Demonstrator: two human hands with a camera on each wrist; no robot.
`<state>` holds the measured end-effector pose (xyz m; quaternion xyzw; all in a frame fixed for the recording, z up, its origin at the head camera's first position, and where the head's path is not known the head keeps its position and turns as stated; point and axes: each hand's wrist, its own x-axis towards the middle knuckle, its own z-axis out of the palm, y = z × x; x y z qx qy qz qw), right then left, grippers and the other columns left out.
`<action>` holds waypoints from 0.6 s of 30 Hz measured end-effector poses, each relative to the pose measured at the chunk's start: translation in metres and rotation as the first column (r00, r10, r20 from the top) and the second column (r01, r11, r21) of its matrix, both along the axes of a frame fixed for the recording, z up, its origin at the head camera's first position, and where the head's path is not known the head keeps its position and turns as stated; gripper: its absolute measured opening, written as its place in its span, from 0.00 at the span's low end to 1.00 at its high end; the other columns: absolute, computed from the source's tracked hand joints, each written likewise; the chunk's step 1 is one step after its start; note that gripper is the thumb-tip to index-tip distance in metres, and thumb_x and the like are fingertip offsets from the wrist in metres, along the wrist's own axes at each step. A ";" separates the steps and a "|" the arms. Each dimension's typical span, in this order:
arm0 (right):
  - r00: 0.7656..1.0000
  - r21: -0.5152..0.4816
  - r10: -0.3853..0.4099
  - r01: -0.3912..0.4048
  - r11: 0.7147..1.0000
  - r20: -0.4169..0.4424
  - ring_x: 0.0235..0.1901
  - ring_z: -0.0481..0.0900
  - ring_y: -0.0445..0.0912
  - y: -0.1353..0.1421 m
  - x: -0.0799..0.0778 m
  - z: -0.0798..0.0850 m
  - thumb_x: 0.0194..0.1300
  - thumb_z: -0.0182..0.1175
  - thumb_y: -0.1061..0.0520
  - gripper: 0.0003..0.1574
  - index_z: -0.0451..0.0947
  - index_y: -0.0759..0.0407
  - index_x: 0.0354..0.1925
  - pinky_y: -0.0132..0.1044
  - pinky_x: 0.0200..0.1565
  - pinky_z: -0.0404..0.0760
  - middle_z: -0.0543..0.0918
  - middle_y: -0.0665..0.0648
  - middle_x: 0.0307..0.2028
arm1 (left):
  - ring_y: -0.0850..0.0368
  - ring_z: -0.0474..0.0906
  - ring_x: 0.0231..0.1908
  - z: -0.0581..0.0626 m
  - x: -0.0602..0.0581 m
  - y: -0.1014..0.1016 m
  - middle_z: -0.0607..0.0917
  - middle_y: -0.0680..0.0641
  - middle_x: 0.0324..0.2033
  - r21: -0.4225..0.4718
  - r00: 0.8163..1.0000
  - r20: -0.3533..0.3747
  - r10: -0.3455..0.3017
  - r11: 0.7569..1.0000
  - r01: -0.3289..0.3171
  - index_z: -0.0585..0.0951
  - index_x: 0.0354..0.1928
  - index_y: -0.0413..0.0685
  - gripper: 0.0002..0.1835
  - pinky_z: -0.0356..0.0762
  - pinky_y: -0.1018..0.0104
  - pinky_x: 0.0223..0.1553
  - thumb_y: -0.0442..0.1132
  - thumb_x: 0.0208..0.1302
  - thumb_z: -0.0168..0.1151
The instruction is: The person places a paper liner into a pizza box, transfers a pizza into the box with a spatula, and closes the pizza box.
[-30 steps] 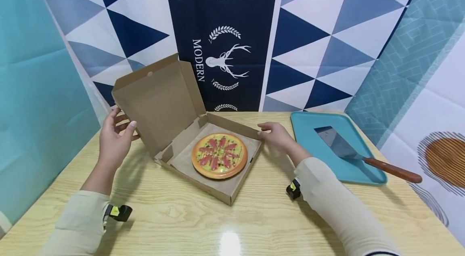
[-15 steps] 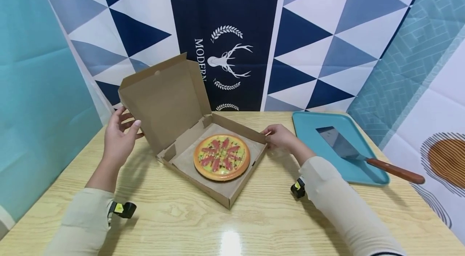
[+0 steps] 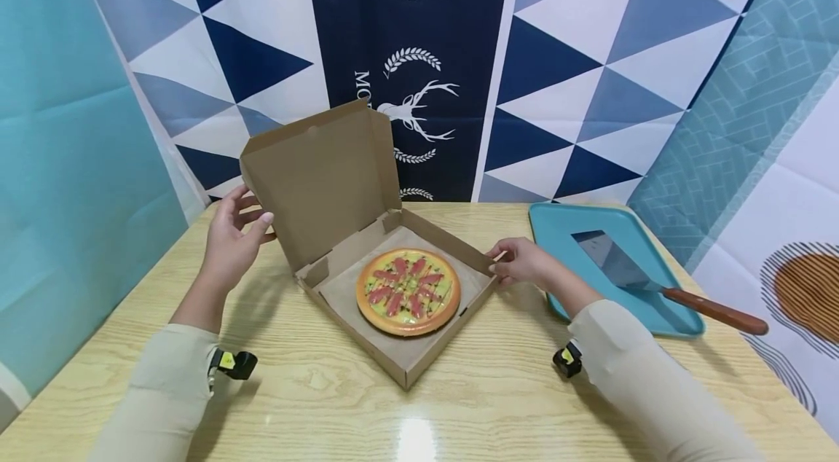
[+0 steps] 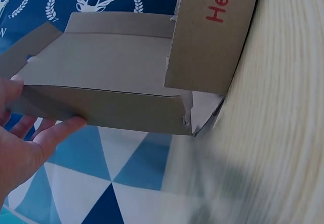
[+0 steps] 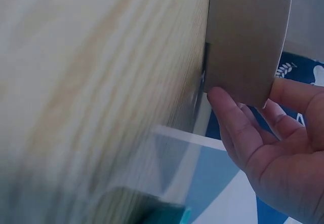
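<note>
An open cardboard pizza box (image 3: pixel 429 356) sits at an angle mid-table, its lid (image 3: pixel 321 189) tilted up and back. Inside it, on brown paper, lies a round pizza (image 3: pixel 408 292) with red strips on top. My left hand (image 3: pixel 232 243) holds the lid by its left side; in the left wrist view the lid's side flap (image 4: pixel 111 107) lies between thumb and fingers. With the right hand (image 3: pixel 524 261) I pinch the box's right corner. The right wrist view shows those fingers on both sides of the box wall (image 5: pixel 248 36).
To the right, a blue tray (image 3: pixel 547 221) holds a spatula (image 3: pixel 616 261) whose wooden handle (image 3: pixel 714 309) sticks out past the tray's front-right corner. Patterned cloth (image 3: pixel 419 25) hangs behind the wooden table (image 3: pixel 314 404).
The pizza box has shifted to the right and slightly nearer, pizza inside, and its lid stands more upright. Both hands have moved right along with it; the right one grips the corner more closely.
</note>
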<state>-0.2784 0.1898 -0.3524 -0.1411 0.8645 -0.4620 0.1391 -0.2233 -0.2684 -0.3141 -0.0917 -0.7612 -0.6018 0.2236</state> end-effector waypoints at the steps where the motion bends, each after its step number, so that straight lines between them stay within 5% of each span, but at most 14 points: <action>1: 1.000 0.020 -0.002 0.002 1.000 -0.002 0.29 0.80 0.43 0.001 0.002 0.001 0.64 0.59 0.70 0.12 0.74 0.75 0.46 0.43 0.37 0.85 0.81 0.63 0.33 | 0.52 0.69 0.55 0.000 -0.002 0.001 0.66 0.38 0.60 -0.003 1.000 -0.004 -0.006 1.000 0.006 0.54 0.74 0.43 0.33 0.83 0.69 0.39 0.31 0.71 0.54; 18: 1.000 0.116 0.009 -0.008 0.993 -0.012 0.30 0.80 0.50 0.014 0.034 0.007 0.65 0.61 0.66 0.10 0.72 0.70 0.42 0.43 0.36 0.85 0.79 0.61 0.33 | 0.56 0.69 0.53 0.005 -0.037 0.023 0.66 0.39 0.60 -0.013 0.996 -0.010 -0.084 0.996 0.083 0.54 0.73 0.39 0.33 0.83 0.68 0.39 0.29 0.70 0.54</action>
